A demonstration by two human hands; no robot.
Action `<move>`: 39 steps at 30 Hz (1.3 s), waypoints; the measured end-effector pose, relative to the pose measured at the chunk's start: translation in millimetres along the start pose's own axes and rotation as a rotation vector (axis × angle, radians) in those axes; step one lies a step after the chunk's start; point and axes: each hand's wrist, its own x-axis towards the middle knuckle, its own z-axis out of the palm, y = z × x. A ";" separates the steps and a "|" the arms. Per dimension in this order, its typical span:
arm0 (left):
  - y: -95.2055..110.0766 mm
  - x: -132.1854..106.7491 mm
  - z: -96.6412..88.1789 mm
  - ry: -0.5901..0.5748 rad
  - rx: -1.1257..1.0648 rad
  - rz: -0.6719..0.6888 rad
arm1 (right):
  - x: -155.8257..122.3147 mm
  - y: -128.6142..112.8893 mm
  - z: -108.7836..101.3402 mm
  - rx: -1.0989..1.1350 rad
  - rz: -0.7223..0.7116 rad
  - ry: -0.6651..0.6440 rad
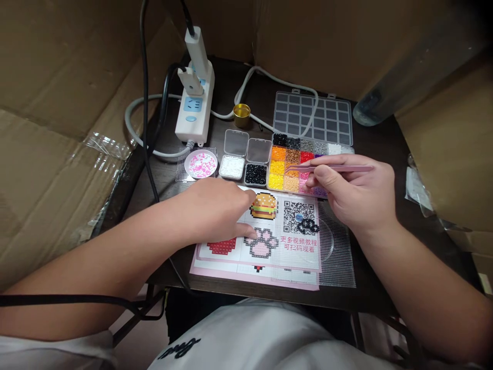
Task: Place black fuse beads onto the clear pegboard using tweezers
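My right hand (358, 192) grips pink tweezers (342, 168) whose tips point left over the compartments of the bead box (271, 191). My left hand (215, 210) lies over the printed pattern sheet (296, 257), thumb and forefinger apart near a burger picture and a pink paw picture. I cannot make out anything held in it. Across the sheet's right part lies a clear pegboard (339, 257), with a small cluster of black beads (308, 226) on it. Behind the left hand stand a small box of white beads (231, 167) and one of black beads (256, 174), both with lids up.
Pink and white beads lie in a round dish (201, 164) at the left. Behind are a white power strip (196, 110) with plugs and cables, a gold cup (242, 115) and the box's clear lid (313, 115). Cardboard walls (50, 72) enclose the dark table (227, 285).
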 end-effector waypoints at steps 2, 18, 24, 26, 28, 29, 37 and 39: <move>0.1 -0.2 0.0 -0.002 -0.015 0.004 | 1.5 -2.9 2.3 0.001 0.011 -0.009; 0.6 -8.0 -1.5 0.047 -0.027 0.018 | 30.1 -17.1 41.4 0.001 0.053 -0.247; 0.8 -8.0 0.3 0.067 -0.056 0.020 | 24.1 -5.2 47.0 0.001 0.110 -0.240; 0.9 -8.1 0.6 0.073 -0.060 0.019 | 23.4 -3.0 49.2 0.001 0.124 -0.238; 0.7 -7.8 0.9 0.075 -0.060 0.020 | 23.2 -2.1 51.3 0.011 0.130 -0.231; 0.5 -7.6 1.2 0.074 -0.059 0.020 | 23.2 -2.0 52.2 0.017 0.133 -0.227; 0.3 -7.4 1.5 0.067 -0.048 0.028 | 23.7 -2.2 54.0 0.028 0.119 -0.213; 0.9 -8.0 1.0 0.075 -0.052 0.026 | 23.8 -2.3 54.0 0.017 0.114 -0.212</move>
